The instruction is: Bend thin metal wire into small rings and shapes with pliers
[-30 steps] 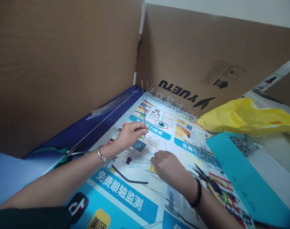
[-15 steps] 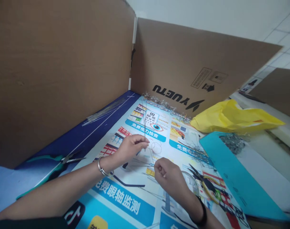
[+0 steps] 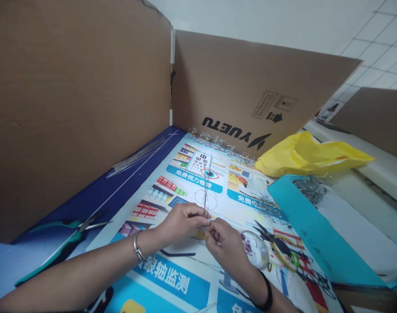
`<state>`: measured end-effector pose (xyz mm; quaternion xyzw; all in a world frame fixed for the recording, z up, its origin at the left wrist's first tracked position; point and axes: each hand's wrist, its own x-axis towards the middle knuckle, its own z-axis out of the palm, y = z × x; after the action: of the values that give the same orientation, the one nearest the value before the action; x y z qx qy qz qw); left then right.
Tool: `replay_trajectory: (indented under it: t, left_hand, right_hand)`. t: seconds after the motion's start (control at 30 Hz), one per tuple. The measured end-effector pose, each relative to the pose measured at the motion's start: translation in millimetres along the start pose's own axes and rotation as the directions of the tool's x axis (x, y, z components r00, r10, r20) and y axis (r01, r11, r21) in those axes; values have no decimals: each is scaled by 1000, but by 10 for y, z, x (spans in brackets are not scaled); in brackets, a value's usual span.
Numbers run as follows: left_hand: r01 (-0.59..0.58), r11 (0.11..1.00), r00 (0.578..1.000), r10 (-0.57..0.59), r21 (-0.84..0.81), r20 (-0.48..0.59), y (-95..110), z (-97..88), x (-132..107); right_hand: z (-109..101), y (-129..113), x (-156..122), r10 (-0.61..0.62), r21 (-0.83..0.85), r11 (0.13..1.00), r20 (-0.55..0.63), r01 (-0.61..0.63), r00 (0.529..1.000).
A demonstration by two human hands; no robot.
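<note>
Thin wires (image 3: pixel 206 191) stand upright from the fingertips of my left hand (image 3: pixel 187 224), which pinches them near their lower end. My right hand (image 3: pixel 225 240) is curled closed right beside it, its fingertips meeting those of the left. It appears to grip a lower part of the wire, though the fingers mostly hide that spot. Under both hands lies a printed poster sheet (image 3: pixel 172 278) with more loose wires on it. To the right of my right hand are a small round clear container (image 3: pixel 255 250) and pliers with yellow handles (image 3: pixel 285 254).
Teal-handled pliers (image 3: pixel 68 239) lie open at the left. Straight wires (image 3: pixel 136 157) rest along the left cardboard panel (image 3: pixel 81 108). Another cardboard panel (image 3: pixel 231 82) closes the back, with wire scraps (image 3: pixel 218 141) at its foot. A yellow bag (image 3: pixel 309 152) and a teal box (image 3: pixel 302 226) stand right.
My two hands have come together; they were apart with a wire stretched between them. The left hand has moved down and right with the upright wires. The whole view has shifted slightly.
</note>
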<state>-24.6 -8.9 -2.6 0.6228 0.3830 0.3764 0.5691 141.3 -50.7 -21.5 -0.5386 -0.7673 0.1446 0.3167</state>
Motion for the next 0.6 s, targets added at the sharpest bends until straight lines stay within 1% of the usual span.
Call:
replay_trajectory:
  t: [0.07,0.17,0.27,0.33,0.37,0.43,0.5,0.53,0.6]
  left_hand:
    - [-2,1000,1000,2,28,2,-19,10,3]
    - [-17,993,1000,17,116,1,3,0,-8]
    - [-81,964,997,81,251,10,66,-48,-65]
    - [-133,927,991,129,351,37,89,-92,-134]
    - [-153,907,988,144,392,52,84,-112,-176]
    - [-178,876,984,167,449,64,39,-148,-263]
    - [-182,855,983,168,486,73,-45,-174,-340]
    - [-177,847,984,160,501,78,-93,-184,-370]
    - [-162,836,987,140,525,82,-181,-197,-409]
  right_hand:
    - [6,9,6,-13,-42,999,24,14,1000]
    - [-51,-19,24,-17,-68,997,124,25,992]
    - [-200,-78,9,-12,-74,997,209,28,978]
    - [-339,-97,-42,2,-115,993,242,26,970]
    - [-416,-93,-81,6,-140,990,245,30,969]
    - [-578,-51,-185,-34,-177,981,239,78,970]
    - [-743,32,-324,-85,-207,971,181,122,980]
    - [-824,88,-410,-96,-215,968,153,128,983]
    - [-979,226,-618,-70,-244,965,112,96,991]
